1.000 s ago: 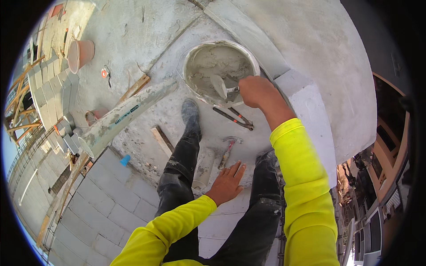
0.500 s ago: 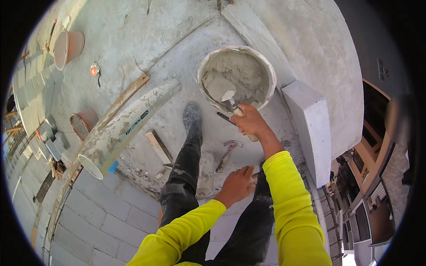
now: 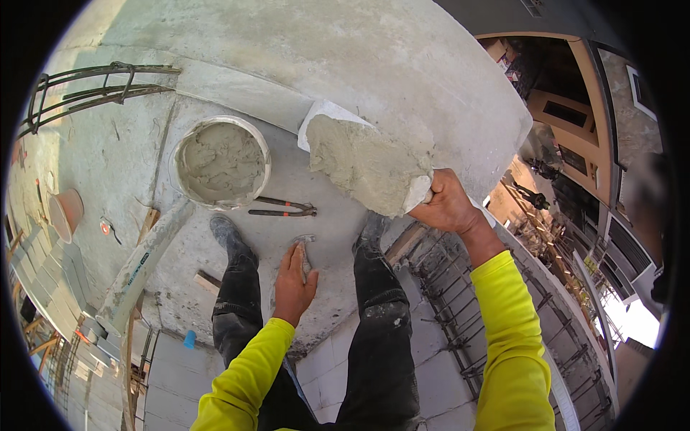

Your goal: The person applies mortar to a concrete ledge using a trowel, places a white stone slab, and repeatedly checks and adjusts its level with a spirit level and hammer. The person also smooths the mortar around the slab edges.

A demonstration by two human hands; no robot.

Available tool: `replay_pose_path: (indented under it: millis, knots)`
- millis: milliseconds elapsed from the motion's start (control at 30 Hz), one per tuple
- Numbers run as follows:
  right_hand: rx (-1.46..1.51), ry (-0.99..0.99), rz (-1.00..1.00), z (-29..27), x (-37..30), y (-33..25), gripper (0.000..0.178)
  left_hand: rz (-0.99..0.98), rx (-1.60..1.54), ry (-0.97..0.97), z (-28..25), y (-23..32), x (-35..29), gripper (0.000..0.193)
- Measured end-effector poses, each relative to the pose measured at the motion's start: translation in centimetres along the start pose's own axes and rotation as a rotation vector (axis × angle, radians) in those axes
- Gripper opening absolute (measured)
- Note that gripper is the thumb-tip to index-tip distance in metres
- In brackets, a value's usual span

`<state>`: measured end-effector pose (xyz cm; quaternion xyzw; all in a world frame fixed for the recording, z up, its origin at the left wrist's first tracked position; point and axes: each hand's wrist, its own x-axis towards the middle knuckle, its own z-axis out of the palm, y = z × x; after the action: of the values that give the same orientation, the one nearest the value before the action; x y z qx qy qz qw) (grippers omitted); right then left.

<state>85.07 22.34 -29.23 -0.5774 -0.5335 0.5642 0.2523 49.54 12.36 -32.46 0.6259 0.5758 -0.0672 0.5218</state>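
My right hand [image 3: 449, 205] grips a trowel, mostly hidden by the fist and wet mortar. A thick grey layer of mortar [image 3: 363, 161] lies right in front of that hand, over a pale block [image 3: 320, 113] whose far corner shows white. My left hand [image 3: 293, 286] is held low between my legs with its fingers stretched out, holding nothing. Just beyond its fingertips, partly hidden, is a hammer [image 3: 305, 239]. Left of the mortared block stands a round bucket [image 3: 264, 136] filled with mortar [image 3: 221, 161]. Black pincers [image 3: 287, 208] with red marks lie next to the bucket.
A mortar-spattered pipe [image 3: 144, 266] slants across the left, near an orange-brown bucket [image 3: 66, 215]. Rebar [image 3: 100, 82] sticks out at the upper left. More steel bars [image 3: 467, 309] line a gap beside my right leg. A small wood piece [image 3: 208, 281] lies by my left leg.
My right hand has moved from the bucket to the block on the right, where mortar now covers the block. My left hand shifted forward toward the hammer. The view has turned right.
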Motion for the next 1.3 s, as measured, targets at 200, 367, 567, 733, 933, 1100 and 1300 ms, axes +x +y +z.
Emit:
replay_pose_path:
  millis: [200,367,567,733,933,1100,1300]
  knots:
    - [-0.534,-0.069,0.231,-20.0,-8.9,6.4,0.022,0.345,0.21,0.315,2.2,12.1,9.8,0.088]
    - [-0.843,-0.258,0.415,-27.1,-15.4,16.1,0.03,0.218,0.427,0.349,6.8,18.2,18.0,0.12]
    - [-0.994,-0.444,0.596,-28.4,-20.3,26.0,0.035,0.093,0.58,0.348,9.2,18.0,19.6,0.139]
    - [-1.003,-0.434,0.584,-25.9,-22.4,30.5,0.031,0.122,0.609,0.322,9.1,17.4,19.8,0.142]
    - [-1.027,-0.448,0.529,-22.0,-21.4,30.1,0.028,0.128,0.624,0.303,8.9,17.4,19.7,0.144]
    - [-1.011,-0.522,0.473,-22.8,-20.4,27.9,0.029,0.1,0.627,0.323,9.1,17.4,19.7,0.139]
    - [-0.983,-0.381,0.669,-23.8,-21.3,29.2,0.031,0.135,0.634,0.345,9.1,17.0,19.6,0.139]
